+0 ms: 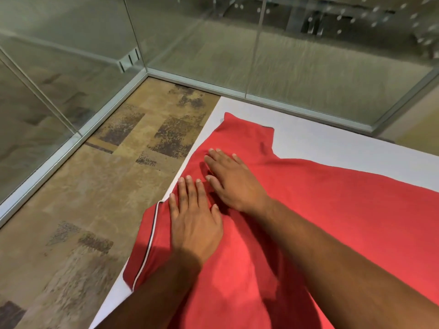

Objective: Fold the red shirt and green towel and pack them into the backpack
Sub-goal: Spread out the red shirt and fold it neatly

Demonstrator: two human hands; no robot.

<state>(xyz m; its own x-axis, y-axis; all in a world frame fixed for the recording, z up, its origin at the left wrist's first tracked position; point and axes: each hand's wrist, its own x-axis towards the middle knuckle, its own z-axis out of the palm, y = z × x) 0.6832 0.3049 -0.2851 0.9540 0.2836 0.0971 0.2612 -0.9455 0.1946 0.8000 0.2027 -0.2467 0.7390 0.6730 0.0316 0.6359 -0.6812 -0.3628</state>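
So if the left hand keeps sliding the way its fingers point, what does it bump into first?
The left hand lies flat on the red shirt. Straight ahead it probably leaves the shirt's edge, crosses a sliver of white table, then drops off towards the floor.

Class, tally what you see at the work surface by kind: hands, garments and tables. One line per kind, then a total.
Hands: 2, the left hand and the right hand, both flat on the shirt
Garments: 1, the red shirt
Tables: 1, the white table
Total: 4

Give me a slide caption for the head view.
Both hands press flat on the red shirt.
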